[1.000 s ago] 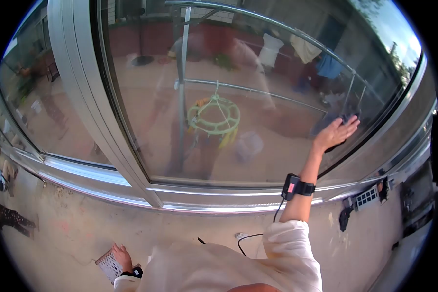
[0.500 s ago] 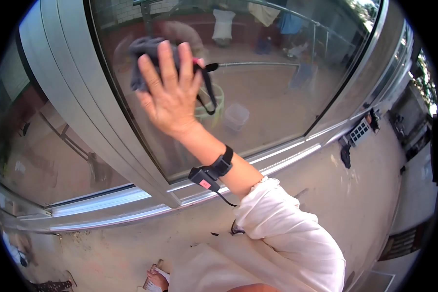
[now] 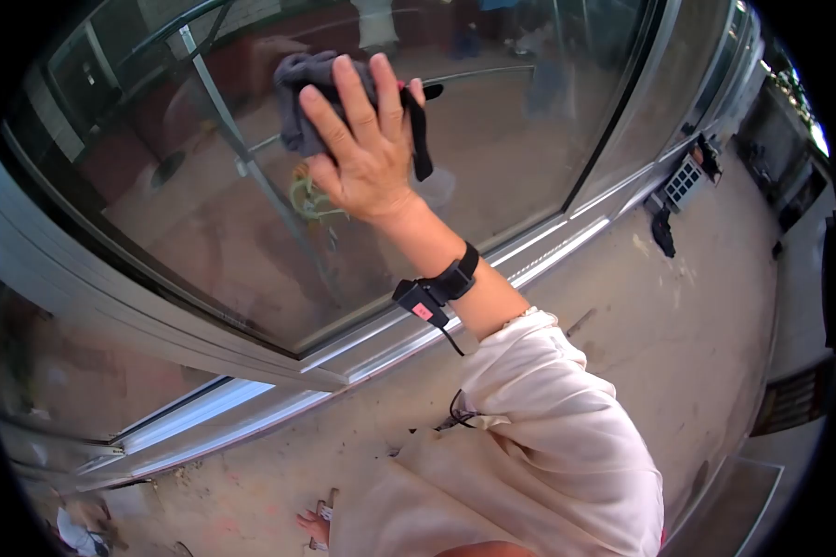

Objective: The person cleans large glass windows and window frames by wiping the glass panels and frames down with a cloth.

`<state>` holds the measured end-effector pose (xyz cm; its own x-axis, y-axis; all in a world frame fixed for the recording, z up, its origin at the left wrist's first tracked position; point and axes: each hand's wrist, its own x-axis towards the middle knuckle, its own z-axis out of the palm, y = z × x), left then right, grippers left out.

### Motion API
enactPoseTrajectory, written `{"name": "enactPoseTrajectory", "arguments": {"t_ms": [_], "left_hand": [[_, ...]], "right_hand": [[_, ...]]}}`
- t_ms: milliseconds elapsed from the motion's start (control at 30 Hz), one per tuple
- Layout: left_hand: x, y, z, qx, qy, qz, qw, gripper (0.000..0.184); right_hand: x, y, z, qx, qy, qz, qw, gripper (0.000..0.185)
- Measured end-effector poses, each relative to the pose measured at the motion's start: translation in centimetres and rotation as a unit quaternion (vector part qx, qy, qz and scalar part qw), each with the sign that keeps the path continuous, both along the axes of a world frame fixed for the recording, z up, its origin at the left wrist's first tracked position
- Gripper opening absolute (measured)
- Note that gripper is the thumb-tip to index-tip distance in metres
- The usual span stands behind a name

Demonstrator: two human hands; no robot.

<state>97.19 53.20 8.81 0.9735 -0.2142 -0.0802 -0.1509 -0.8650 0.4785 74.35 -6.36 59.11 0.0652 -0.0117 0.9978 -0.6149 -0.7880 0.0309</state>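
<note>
My right hand [image 3: 367,153] lies with its fingers spread over a bunched dark grey cloth [image 3: 302,97], pressing it against a large window pane [image 3: 492,158]. The cloth shows to the left of the fingers and between them. A black strap [image 3: 420,139] hangs beside the little finger, with a small pink bit near it. On my right wrist sits a black band [image 3: 455,278] with a small box and a cable. My left hand is out of view.
A metal window frame [image 3: 186,316] borders the pane on the left, with a bright sill track [image 3: 381,339] below. Farther right on the concrete floor [image 3: 697,306] stand a grey grid-fronted object [image 3: 685,181] and a dark crumpled item [image 3: 662,232]. A sandalled foot [image 3: 320,524] shows below.
My right hand and the cloth have moved rightward over the glass, away from the left window frame. The camera view has turned too. The hand stays spread on the cloth.
</note>
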Motion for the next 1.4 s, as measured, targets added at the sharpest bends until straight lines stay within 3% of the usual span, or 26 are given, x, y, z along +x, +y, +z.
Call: {"name": "enactPoseTrajectory", "arguments": {"t_ms": [233,267,333,367,433,467,567,600,667,800,933,1133,1233,1333,1367,1400], "left_hand": [[-5.1,-3.9,-3.4,0.215,-0.048,-0.123,0.968,0.046],[-6.5,-5.9,-1.9,0.125,-0.043,-0.135,0.982,0.047],[-9.2,-10.3,2.2,0.106,0.058,-0.040,0.992,0.050],[-10.8,-12.7,5.5,0.074,0.052,-0.094,0.992,0.052],[-11.7,-13.8,5.7,0.018,-0.021,-0.125,0.992,0.052],[-12.5,-15.4,8.2,0.056,-0.002,-0.101,0.993,0.052],[-12.4,-14.9,7.3,0.055,-0.043,-0.085,0.994,0.052],[-12.5,-15.0,7.2,0.067,-0.045,-0.076,0.994,0.053],[-12.9,-15.2,8.2,0.077,-0.012,-0.056,0.995,0.054],[-13.1,-13.2,8.4,0.050,0.016,-0.041,0.998,0.056],[-11.7,-10.9,6.4,0.048,-0.007,-0.016,0.999,0.056],[-9.0,-7.6,4.9,0.038,0.005,0.024,0.999,0.056],[-7.9,-5.4,4.1,0.014,0.030,0.054,0.998,0.056],[-7.2,-1.6,1.9,-0.005,-0.019,0.035,0.999,0.056],[-7.2,-1.9,4.8,0.022,0.046,0.048,0.998,0.056],[-6.6,-0.1,2.9,0.024,0.038,0.034,0.998,0.056]], "right_hand": [[-18.6,-11.9,1.9,-0.033,-0.137,-0.101,0.985,0.057],[-21.1,-13.7,1.7,-0.011,-0.174,-0.092,0.980,0.059],[-25.9,-17.0,0.8,0.005,-0.182,-0.102,0.978,0.058],[-27.9,-18.2,0.7,0.012,-0.191,-0.103,0.976,0.059],[-32.0,-20.7,0.3,0.007,-0.203,-0.115,0.972,0.054],[-33.9,-22.1,-0.2,0.062,-0.289,-0.108,0.949,0.051],[-37.2,-22.5,-2.9,0.153,-0.314,-0.170,0.921,0.060],[-38.2,-23.9,-4.3,0.089,-0.283,-0.159,0.942,0.062],[-38.1,-24.0,-6.2,0.097,-0.294,-0.179,0.934,0.059],[-34.1,-22.1,-10.0,0.179,-0.318,-0.190,0.912,0.061],[-20.8,-13.7,-9.0,0.160,-0.282,-0.145,0.935,0.064],[-2.4,-2.7,-5.9,0.035,-0.137,-0.075,0.987,0.058],[4.9,1.6,-6.3,0.026,-0.081,-0.053,0.995,0.059],[10.0,4.9,-6.8,0.053,-0.077,-0.023,0.995,0.061],[11.3,5.9,-6.9,0.066,-0.079,-0.007,0.995,0.062],[12.9,7.0,-7.4,0.082,-0.071,0.012,0.994,0.060]]}}
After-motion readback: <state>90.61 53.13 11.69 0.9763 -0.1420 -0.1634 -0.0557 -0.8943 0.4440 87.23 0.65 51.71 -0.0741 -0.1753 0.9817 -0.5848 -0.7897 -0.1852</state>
